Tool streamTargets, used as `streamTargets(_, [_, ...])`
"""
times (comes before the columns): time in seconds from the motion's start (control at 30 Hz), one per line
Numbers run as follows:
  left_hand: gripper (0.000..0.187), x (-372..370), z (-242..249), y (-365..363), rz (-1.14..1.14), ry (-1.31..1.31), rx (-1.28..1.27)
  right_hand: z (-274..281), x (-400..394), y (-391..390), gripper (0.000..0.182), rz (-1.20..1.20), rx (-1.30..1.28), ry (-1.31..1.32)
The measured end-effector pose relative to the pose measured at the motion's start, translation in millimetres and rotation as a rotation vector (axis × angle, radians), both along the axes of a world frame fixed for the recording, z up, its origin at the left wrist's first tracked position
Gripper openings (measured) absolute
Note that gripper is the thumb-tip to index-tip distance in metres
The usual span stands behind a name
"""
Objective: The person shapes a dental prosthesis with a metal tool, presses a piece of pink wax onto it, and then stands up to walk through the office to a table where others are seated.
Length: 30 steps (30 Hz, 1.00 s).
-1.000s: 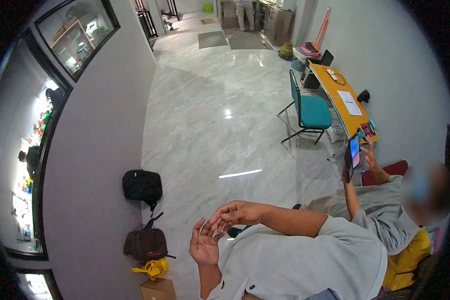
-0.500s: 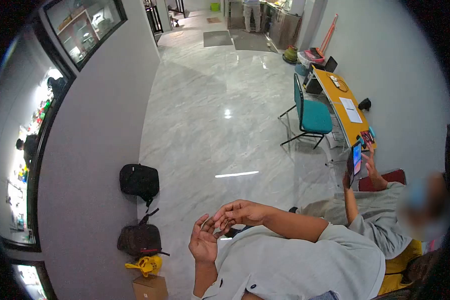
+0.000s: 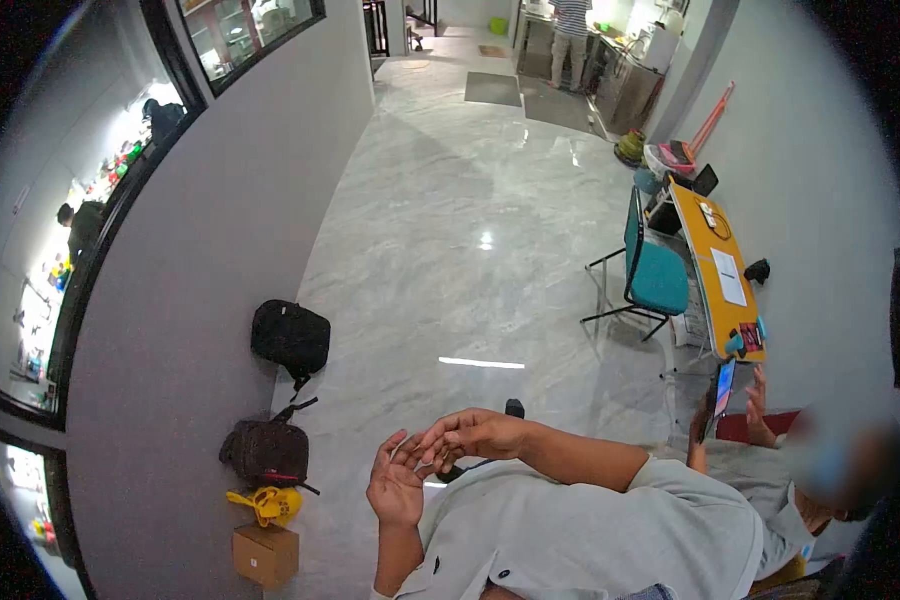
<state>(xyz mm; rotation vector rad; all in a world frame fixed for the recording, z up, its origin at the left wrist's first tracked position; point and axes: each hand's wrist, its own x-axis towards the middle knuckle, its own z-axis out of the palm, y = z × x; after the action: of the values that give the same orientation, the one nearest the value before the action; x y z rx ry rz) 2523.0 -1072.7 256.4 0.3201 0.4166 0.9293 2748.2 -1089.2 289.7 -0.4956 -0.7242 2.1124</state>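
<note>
My left hand [image 3: 397,492] is raised in front of my light shirt [image 3: 590,525], palm showing and fingers spread and slightly bent. From the right, my right hand [image 3: 478,436] reaches across with bent fingers. Its fingertips meet the fingers of my left hand in a loose pinch. I see no object in either hand. Exactly which fingers touch is hard to make out where they overlap.
At the left wall are a black backpack [image 3: 290,336], a dark bag [image 3: 266,452], a yellow bag [image 3: 270,505] and a cardboard box [image 3: 266,556]. To my right, a seated person holds a tablet [image 3: 723,388] near a teal chair [image 3: 658,276] and a yellow table [image 3: 708,250]. Another person [image 3: 571,45] stands far back.
The view has tilted and shifted, so the room sits differently in the frame. My hands keep nearly the same pose. The seated person's tablet and hand appear lower.
</note>
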Motion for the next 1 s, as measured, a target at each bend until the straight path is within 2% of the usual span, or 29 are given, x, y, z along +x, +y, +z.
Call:
streamTargets(0.13, [0.05, 10.9, -2.1, -6.6, 0.066, -0.038, -0.001, 0.0, 4.2, 3.1, 0.035, 0.036, 0.009, 0.04])
streamTargets(0.5, [0.054, 28.3, -7.4, -1.8, 0.035, -0.036, 0.017, -6.1, 28.6, 5.9, 0.038, 0.037, 0.039, 0.007])
streamTargets(0.8, [0.051, 20.6, -3.8, 1.7, 0.005, -0.011, -0.022, -5.3, 19.6, 3.1, 0.043, -0.003, 0.068, 0.003])
streamTargets(1.0, [0.05, 8.9, -7.0, -2.1, 0.006, -0.031, 0.049, -10.3, 9.7, 0.8, 0.042, -0.005, 0.051, 0.039])
